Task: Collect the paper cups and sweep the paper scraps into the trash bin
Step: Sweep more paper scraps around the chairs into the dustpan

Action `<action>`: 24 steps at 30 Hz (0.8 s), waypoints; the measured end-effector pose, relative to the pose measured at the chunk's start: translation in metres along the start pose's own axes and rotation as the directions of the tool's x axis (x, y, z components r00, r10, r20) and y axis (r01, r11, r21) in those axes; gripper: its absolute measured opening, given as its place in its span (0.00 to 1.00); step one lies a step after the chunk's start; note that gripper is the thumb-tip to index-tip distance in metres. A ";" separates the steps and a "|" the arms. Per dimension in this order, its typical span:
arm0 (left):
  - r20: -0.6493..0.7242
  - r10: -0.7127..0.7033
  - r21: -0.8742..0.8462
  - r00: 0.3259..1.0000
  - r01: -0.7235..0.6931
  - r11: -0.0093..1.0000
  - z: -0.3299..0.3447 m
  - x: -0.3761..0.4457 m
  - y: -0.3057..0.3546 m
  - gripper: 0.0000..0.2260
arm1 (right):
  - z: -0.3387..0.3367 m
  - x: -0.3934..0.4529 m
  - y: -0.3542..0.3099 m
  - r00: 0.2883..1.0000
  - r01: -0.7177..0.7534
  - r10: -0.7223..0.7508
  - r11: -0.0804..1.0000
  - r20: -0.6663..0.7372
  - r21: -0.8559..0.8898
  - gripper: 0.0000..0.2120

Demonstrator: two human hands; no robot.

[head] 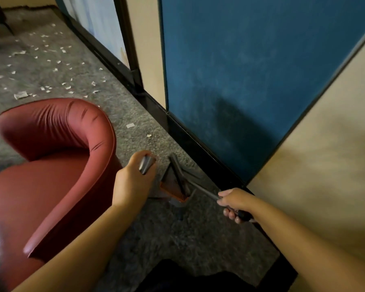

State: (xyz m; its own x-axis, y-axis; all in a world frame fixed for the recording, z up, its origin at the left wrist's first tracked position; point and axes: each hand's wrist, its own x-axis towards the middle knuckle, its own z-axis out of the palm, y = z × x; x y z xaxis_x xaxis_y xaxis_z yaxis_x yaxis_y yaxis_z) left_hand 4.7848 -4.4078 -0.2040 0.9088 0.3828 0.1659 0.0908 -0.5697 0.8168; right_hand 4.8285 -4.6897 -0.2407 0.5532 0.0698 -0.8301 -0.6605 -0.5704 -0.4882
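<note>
Grey carpet (51, 66) runs beside a blue partition (240, 70), with a red armchair (51, 157) at left and white paper scraps (44, 60) scattered well beyond it on the carpet. Left hand (135, 175) is curled tight round a grey handle top (147, 164); right hand (234, 204) is wrapped round a thin dark broom handle (202, 191). Both poles meet at a dustpan (173, 186) with an orange edge by the baseboard; no cups seen.
</note>
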 end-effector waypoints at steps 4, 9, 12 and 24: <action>-0.029 -0.017 0.016 0.999 0.017 1.000 0.007 0.067 -0.014 0.15 | -0.016 0.046 -0.062 0.999 0.006 -0.004 0.999 0.045 -0.034 0.25; -0.087 -0.026 0.073 0.996 0.033 0.997 0.015 0.171 -0.036 0.15 | -0.027 0.110 -0.147 0.997 0.022 -0.018 0.999 0.079 -0.049 0.25; -0.086 -0.020 0.103 0.996 0.029 0.994 0.019 0.229 -0.049 0.15 | -0.031 0.143 -0.194 0.996 0.029 -0.026 0.999 0.080 -0.032 0.25; -0.095 -0.092 0.227 0.991 0.112 0.967 0.043 0.412 -0.081 0.16 | -0.061 0.265 -0.375 0.989 0.048 -0.043 0.998 0.140 -0.034 0.24</action>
State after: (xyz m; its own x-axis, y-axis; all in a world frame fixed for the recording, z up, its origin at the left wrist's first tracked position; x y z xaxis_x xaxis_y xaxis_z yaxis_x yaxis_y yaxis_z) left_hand 5.1695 -4.2346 -0.2256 0.8536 0.5014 0.1415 0.2823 -0.6734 0.6832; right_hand 5.2541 -4.5075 -0.2615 0.5042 0.2083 -0.8381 -0.6158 -0.5937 -0.5180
